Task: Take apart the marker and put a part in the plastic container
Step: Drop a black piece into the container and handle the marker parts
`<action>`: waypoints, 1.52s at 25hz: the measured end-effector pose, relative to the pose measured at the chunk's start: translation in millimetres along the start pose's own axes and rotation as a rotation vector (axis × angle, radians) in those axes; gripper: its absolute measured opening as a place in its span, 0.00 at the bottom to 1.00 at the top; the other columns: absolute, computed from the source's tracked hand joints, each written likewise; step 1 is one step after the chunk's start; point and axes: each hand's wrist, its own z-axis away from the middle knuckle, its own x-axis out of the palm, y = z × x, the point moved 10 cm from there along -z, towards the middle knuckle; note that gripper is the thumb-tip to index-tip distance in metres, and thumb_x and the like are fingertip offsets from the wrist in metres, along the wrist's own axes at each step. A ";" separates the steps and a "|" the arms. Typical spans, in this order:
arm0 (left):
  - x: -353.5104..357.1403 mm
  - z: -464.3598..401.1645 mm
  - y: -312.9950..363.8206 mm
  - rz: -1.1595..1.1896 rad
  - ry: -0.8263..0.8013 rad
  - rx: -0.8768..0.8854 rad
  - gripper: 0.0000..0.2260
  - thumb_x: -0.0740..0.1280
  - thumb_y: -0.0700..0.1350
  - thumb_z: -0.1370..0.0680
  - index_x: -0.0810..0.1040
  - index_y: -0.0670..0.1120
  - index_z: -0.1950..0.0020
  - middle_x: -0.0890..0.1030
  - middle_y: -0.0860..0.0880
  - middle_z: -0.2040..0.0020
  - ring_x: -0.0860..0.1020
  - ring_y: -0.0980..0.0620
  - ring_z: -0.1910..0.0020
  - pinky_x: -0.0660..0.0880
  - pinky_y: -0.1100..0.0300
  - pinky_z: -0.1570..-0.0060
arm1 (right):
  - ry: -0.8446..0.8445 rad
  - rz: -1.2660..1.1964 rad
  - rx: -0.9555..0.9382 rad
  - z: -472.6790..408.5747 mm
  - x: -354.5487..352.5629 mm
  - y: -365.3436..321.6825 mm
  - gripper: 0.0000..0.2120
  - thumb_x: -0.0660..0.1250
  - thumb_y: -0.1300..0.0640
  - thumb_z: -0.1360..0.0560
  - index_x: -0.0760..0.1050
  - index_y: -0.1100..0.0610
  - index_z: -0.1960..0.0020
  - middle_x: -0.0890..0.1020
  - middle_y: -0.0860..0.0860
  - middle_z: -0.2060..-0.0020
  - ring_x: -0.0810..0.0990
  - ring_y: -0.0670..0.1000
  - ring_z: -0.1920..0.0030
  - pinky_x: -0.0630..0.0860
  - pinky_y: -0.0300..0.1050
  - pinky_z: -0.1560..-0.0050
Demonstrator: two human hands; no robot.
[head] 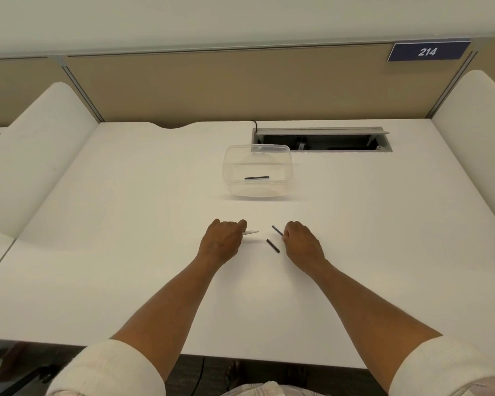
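My left hand is closed around a white marker barrel, whose end sticks out to the right. My right hand pinches a thin dark marker part that points up and left. Between the hands a short black piece lies loose on the white desk. Farther back stands the clear plastic container, with one dark stick-shaped part lying on its bottom.
An open cable hatch is set into the desk behind and right of the container. White side dividers flank the desk, and a tan panel with a "214" sign closes the back. The desk's near edge is by my body.
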 end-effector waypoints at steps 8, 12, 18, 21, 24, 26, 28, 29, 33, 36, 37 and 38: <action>-4.7 -3.3 6.0 0.006 0.006 0.012 0.05 0.58 0.40 0.20 0.71 0.47 0.47 0.82 0.49 0.58 0.77 0.43 0.63 0.62 0.55 0.59 | -0.090 -0.154 -0.082 3.0 0.2 -19.8 0.05 0.56 0.58 0.23 0.66 0.53 0.57 0.77 0.49 0.61 0.72 0.54 0.61 0.66 0.47 0.64; -6.5 -1.7 8.8 -0.002 0.013 0.020 0.05 0.58 0.40 0.20 0.71 0.48 0.48 0.82 0.49 0.58 0.78 0.43 0.63 0.63 0.55 0.59 | -0.087 -0.111 -0.113 5.5 -2.9 -22.6 0.04 0.56 0.59 0.21 0.66 0.53 0.55 0.78 0.50 0.60 0.71 0.54 0.62 0.65 0.46 0.64; -7.0 1.6 7.9 0.015 0.029 0.022 0.05 0.57 0.40 0.20 0.71 0.48 0.48 0.82 0.49 0.58 0.76 0.43 0.64 0.61 0.56 0.59 | -0.062 -0.094 -0.140 6.3 -5.5 -23.7 0.06 0.57 0.59 0.22 0.64 0.51 0.57 0.76 0.48 0.63 0.70 0.53 0.63 0.65 0.46 0.64; -8.3 1.9 6.7 0.007 0.042 0.024 0.06 0.57 0.40 0.20 0.71 0.49 0.48 0.81 0.49 0.59 0.77 0.42 0.63 0.61 0.55 0.60 | -0.041 -0.063 -0.172 6.8 -10.1 -26.7 0.06 0.57 0.60 0.24 0.63 0.50 0.57 0.75 0.48 0.64 0.70 0.53 0.63 0.65 0.45 0.65; -7.1 2.2 7.8 -0.004 0.036 0.039 0.06 0.57 0.40 0.20 0.71 0.49 0.50 0.81 0.49 0.59 0.77 0.42 0.63 0.60 0.55 0.60 | -0.021 -0.018 -0.201 6.1 -13.3 -26.4 0.06 0.57 0.60 0.25 0.65 0.50 0.56 0.75 0.48 0.63 0.73 0.53 0.62 0.67 0.45 0.65; -7.7 1.9 9.6 0.003 0.037 0.044 0.06 0.57 0.40 0.20 0.72 0.49 0.50 0.81 0.48 0.59 0.77 0.42 0.62 0.60 0.55 0.60 | -0.016 -0.059 -0.201 4.8 -14.3 -26.3 0.05 0.59 0.58 0.22 0.70 0.49 0.55 0.75 0.47 0.63 0.74 0.51 0.60 0.68 0.46 0.63; -8.7 0.6 12.4 0.016 0.041 0.049 0.06 0.57 0.41 0.20 0.72 0.49 0.49 0.81 0.49 0.58 0.77 0.42 0.61 0.60 0.55 0.60 | -0.030 -0.152 -0.191 2.8 -14.6 -27.2 0.06 0.61 0.57 0.22 0.74 0.47 0.53 0.74 0.44 0.63 0.73 0.45 0.60 0.67 0.44 0.61; -8.9 0.0 13.3 0.028 0.042 0.049 0.06 0.57 0.41 0.20 0.72 0.49 0.49 0.81 0.49 0.58 0.77 0.42 0.61 0.61 0.55 0.60 | -0.041 -0.191 -0.193 2.2 -14.5 -28.5 0.07 0.62 0.58 0.22 0.75 0.46 0.52 0.75 0.44 0.62 0.73 0.44 0.59 0.69 0.44 0.58; -7.9 0.5 8.4 0.141 0.028 -0.002 0.05 0.58 0.42 0.19 0.72 0.48 0.48 0.81 0.47 0.56 0.74 0.42 0.64 0.65 0.54 0.65 | -0.020 -0.210 -0.207 5.0 -15.4 -32.3 0.13 0.65 0.60 0.23 0.73 0.51 0.39 0.79 0.47 0.49 0.77 0.48 0.49 0.71 0.43 0.48; -5.5 2.5 5.3 0.178 0.012 -0.016 0.03 0.58 0.42 0.19 0.71 0.47 0.47 0.79 0.47 0.56 0.73 0.42 0.63 0.67 0.53 0.66 | 0.058 -0.205 -0.199 8.1 -22.4 -31.2 0.16 0.65 0.62 0.23 0.71 0.53 0.37 0.77 0.48 0.45 0.77 0.49 0.47 0.69 0.41 0.49; -5.1 2.8 4.1 0.185 0.010 -0.022 0.03 0.58 0.42 0.19 0.70 0.48 0.48 0.79 0.47 0.57 0.72 0.43 0.64 0.66 0.53 0.66 | 0.086 -0.192 -0.207 8.6 -25.6 -31.7 0.15 0.65 0.63 0.24 0.72 0.54 0.37 0.77 0.49 0.45 0.77 0.50 0.47 0.71 0.42 0.49; -4.8 2.8 3.1 0.190 0.006 -0.027 0.03 0.58 0.42 0.19 0.70 0.48 0.48 0.79 0.47 0.57 0.71 0.43 0.64 0.66 0.53 0.66 | 0.111 -0.176 -0.211 8.7 -28.7 -31.6 0.15 0.65 0.64 0.24 0.72 0.56 0.38 0.77 0.50 0.46 0.78 0.51 0.47 0.73 0.45 0.48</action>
